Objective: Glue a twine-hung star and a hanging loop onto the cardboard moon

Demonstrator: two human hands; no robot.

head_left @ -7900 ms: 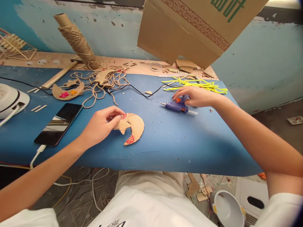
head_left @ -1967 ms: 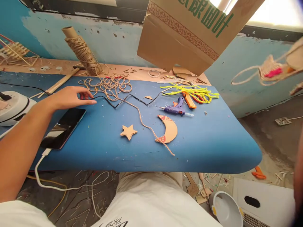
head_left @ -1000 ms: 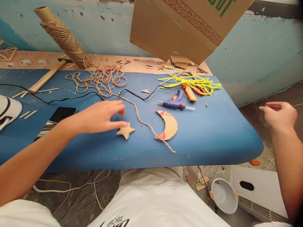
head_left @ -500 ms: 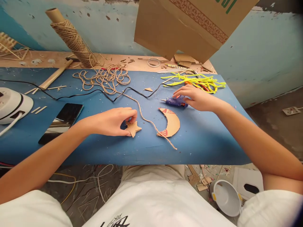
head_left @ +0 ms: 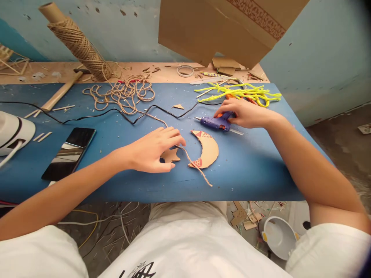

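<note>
My left hand [head_left: 155, 150] rests on the blue table top [head_left: 116, 181] with thumb and fingers pinched on a small cardboard star [head_left: 171, 155]. Just right of the star lies a cardboard crescent [head_left: 207, 149], and a strand of jute twine [head_left: 191, 164] runs across its lower tip. My right hand [head_left: 246, 113] is closed around a purple hot glue gun [head_left: 214, 122], which lies on the table above the crescent with its nozzle pointing left.
A twine spool [head_left: 75, 42] and loose twine coils [head_left: 124, 92] lie at the back. Yellow pipe cleaners [head_left: 243, 92] sit behind the glue gun. A phone [head_left: 69, 152] and a white appliance [head_left: 11, 131] are at the left. A cardboard box [head_left: 232, 27] hangs overhead.
My right hand came in from the right and closed on the glue gun. My left hand took the star and slid it right, closer to the crescent.
</note>
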